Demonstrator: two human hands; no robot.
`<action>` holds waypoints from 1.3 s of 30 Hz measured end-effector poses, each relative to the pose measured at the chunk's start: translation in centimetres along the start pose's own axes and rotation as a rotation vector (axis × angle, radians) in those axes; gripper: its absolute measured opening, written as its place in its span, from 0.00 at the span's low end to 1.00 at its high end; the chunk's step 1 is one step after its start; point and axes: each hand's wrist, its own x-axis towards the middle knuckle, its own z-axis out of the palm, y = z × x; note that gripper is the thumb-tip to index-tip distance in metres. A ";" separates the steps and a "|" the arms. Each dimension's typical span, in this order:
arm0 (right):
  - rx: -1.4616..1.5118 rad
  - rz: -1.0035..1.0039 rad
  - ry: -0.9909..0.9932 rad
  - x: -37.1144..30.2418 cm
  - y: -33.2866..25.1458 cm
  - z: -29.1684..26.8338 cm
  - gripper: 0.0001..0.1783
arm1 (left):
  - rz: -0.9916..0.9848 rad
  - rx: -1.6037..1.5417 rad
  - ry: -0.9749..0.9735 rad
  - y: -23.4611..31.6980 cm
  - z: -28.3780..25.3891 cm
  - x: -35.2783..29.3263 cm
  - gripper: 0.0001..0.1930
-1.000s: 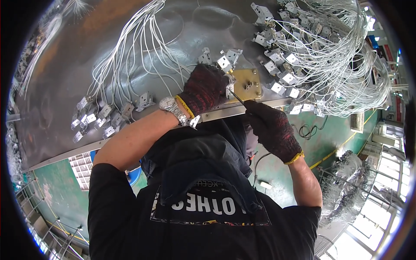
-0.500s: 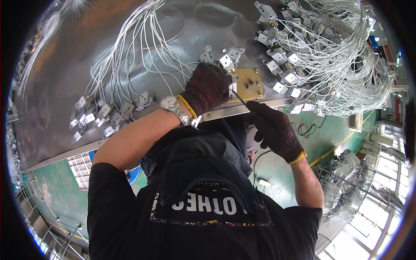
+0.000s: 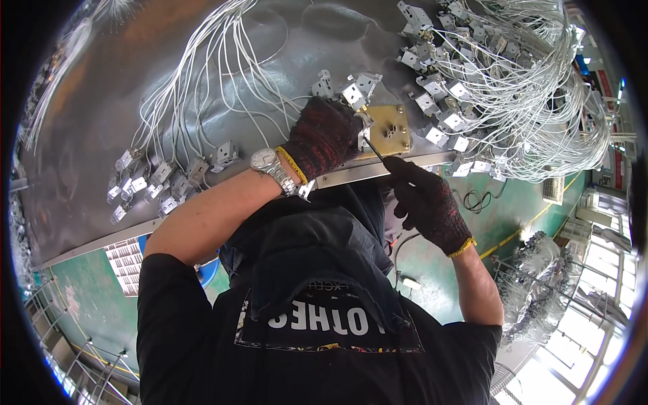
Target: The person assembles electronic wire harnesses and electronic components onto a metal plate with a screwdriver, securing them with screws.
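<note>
1. Leaning over the grey metal table (image 3: 169, 81), I have its front edge rail (image 3: 405, 167) right under my hands, with white wire bundles (image 3: 540, 101) heaped at the far right and a looser fan of wired connectors (image 3: 162, 179) to the left.
2. My left hand (image 3: 322, 138), gloved, is closed narrow on one small metal bracket (image 3: 363, 138), pressing it against the brass jig plate (image 3: 386, 128) that sits on the table just behind the rail.
3. My right hand (image 3: 428, 202), also gloved, is clamped around a thin tool (image 3: 375, 150) whose tip reaches up to that bracket.
4. I judge this as the fastening or seating step on one bracket; next calls for a steady tip and the left hand keeping the piece square on the plate.
5. Hidden: the tool's tip and the bracket's joint lie under my left fingers, and I cannot make out the tool's handle inside my fist or what kind of tool it is.
</note>
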 end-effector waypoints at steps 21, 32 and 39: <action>-0.398 -0.312 0.120 1.5 -0.3 -0.1 0.21 | -0.067 -0.048 -0.103 0.5 -0.7 0.9 0.16; -0.072 -0.018 0.004 1.6 -1.3 -0.8 0.23 | -0.032 0.002 -0.072 0.7 -0.5 1.2 0.19; 0.003 0.013 -0.003 1.3 -1.5 -0.8 0.24 | -0.049 0.008 -0.065 0.6 -0.2 0.7 0.22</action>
